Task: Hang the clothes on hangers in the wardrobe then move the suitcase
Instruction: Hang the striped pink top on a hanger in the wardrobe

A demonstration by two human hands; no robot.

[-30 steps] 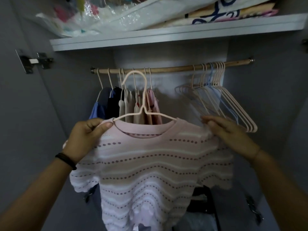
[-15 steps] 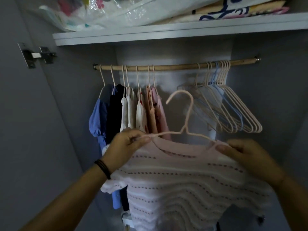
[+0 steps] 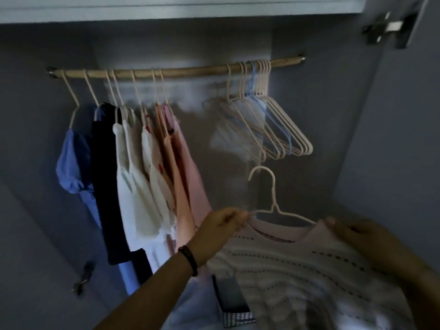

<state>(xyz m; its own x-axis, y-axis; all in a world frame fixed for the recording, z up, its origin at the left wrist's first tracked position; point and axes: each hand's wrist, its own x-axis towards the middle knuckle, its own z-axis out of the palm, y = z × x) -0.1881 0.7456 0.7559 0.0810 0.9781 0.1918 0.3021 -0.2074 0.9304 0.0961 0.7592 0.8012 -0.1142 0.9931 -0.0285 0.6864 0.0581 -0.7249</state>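
**Top on its hanger, held below the rail**

Far left of the hands, a grey wall (image 3: 28,163) runs down to a low hinge (image 3: 83,277). A white shelf (image 3: 166,10) caps the wardrobe. Under it a wooden rail (image 3: 185,70) spans side to side, well above both hands.

Up and left of the left hand hangs a tight row of clothes (image 3: 133,175): blue, dark, white, then pink. The pink hem falls just beside the left wrist.

The left hand (image 3: 223,228), with a dark band (image 3: 189,257) at its wrist, pinches the left end of a pale hanger (image 3: 273,203). The hanger's hook stands upright, well below the rail and touching nothing. Above the left hand, an open stretch of rail lies between the clothes and a bunch of empty hangers (image 3: 269,129). That bunch hangs over the gap between the hands.

A pink knit top (image 3: 297,265) sits on the held hanger and drapes down between and below the hands. Below the left hand, a dark box (image 3: 234,303) with a checked edge stands partly behind the top.

The right hand (image 3: 357,236) grips the top's right shoulder with its fingers curled over the cloth, though blur hides the thumb. Right of it rises a grey panel (image 3: 404,151), with a high hinge (image 3: 390,29) near the shelf's end.
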